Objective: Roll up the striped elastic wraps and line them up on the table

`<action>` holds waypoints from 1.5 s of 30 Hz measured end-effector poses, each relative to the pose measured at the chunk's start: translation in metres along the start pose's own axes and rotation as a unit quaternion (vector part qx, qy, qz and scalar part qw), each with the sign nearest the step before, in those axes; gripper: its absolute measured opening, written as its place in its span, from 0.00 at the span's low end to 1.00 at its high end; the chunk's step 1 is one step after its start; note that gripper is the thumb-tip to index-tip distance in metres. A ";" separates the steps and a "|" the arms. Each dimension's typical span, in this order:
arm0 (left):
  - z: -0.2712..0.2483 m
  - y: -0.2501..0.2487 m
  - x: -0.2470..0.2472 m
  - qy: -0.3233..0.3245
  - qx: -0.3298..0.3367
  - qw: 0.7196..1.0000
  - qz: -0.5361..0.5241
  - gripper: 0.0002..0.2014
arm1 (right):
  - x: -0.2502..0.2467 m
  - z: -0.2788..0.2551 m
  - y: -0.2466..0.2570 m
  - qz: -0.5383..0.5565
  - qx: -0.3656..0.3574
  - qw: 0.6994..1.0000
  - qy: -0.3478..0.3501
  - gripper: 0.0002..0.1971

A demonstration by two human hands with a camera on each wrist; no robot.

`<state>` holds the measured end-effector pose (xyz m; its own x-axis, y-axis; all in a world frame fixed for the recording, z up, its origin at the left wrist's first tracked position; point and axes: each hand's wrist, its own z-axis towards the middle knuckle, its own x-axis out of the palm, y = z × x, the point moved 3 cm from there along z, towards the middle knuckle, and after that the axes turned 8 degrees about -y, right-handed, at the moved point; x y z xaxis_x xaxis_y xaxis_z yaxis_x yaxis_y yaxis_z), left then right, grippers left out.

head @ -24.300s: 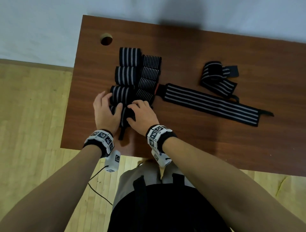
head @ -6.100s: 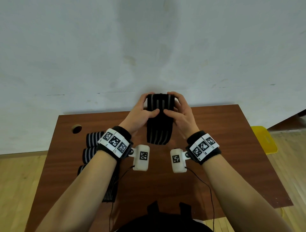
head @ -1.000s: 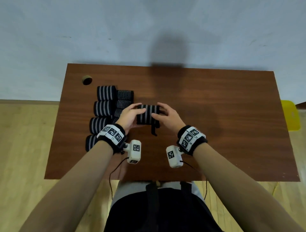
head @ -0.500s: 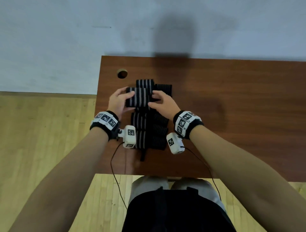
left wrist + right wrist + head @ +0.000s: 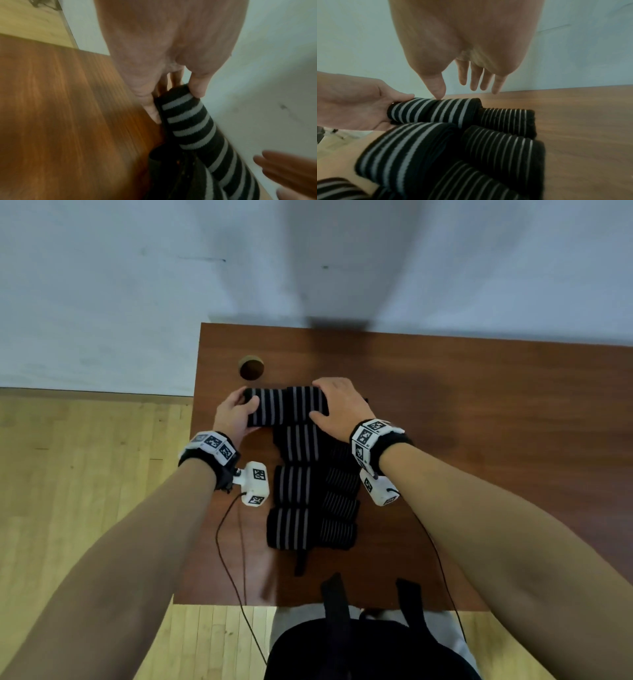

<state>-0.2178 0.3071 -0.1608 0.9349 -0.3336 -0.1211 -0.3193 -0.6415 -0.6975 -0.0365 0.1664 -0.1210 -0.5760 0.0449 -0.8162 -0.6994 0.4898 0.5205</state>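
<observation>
Black wraps with grey stripes lie rolled in two columns on the brown table (image 5: 445, 422). My left hand (image 5: 236, 409) grips one end of a rolled wrap (image 5: 265, 407) between thumb and fingers, clearly seen in the left wrist view (image 5: 187, 121). This roll lies end to end with the farthest wide-striped roll (image 5: 306, 405), on its left. My right hand (image 5: 339, 405) hovers over that far roll with straight fingers. Its thumb (image 5: 436, 88) touches the seam between the two rolls. Thin-striped rolls (image 5: 342, 482) form the right column.
A round cable hole (image 5: 251, 368) sits just beyond the held roll, near the table's left edge. A loose strap end (image 5: 301, 563) sticks out from the nearest roll. Wrist-camera cables hang over the front edge. The wall stands right behind the table.
Both hands carried the rolled wrap away from me to the far end of the rows, left of the last roll. My right hand has let go of it and straightened its fingers.
</observation>
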 end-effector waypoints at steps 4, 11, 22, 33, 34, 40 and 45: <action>0.016 0.011 0.002 -0.008 0.037 0.992 0.122 0.33 | 0.010 0.032 -0.006 -0.078 -0.015 0.993 0.084 0.42; 0.014 0.005 -0.001 0.011 0.085 0.981 0.174 0.38 | 0.019 0.058 -0.023 -0.106 -0.004 0.978 0.179 0.47; 0.014 0.000 -0.015 0.007 0.163 0.971 0.177 0.36 | 0.012 0.047 -0.032 0.088 -0.009 0.993 0.082 0.38; -0.020 -0.054 0.016 0.013 0.138 0.988 -0.070 0.30 | -0.042 0.034 -0.039 0.435 0.173 0.881 -0.065 0.37; -0.026 -0.054 0.022 0.023 0.134 0.988 -0.071 0.30 | -0.046 0.028 -0.043 0.466 0.182 0.863 -0.067 0.36; -0.073 -0.035 0.062 0.068 0.110 0.989 -0.064 0.29 | -0.071 -0.022 -0.069 0.607 0.212 0.760 -0.089 0.34; -0.115 -0.012 0.099 0.096 0.084 0.990 -0.068 0.26 | -0.096 -0.069 -0.102 0.623 0.231 0.744 -0.069 0.20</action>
<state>-0.1389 0.2021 -0.0831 0.9158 -0.3873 0.1064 -0.1471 -0.5701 -0.8083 0.0611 0.0521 -0.0791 -0.5843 0.7883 0.1927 0.5796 0.2392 0.7790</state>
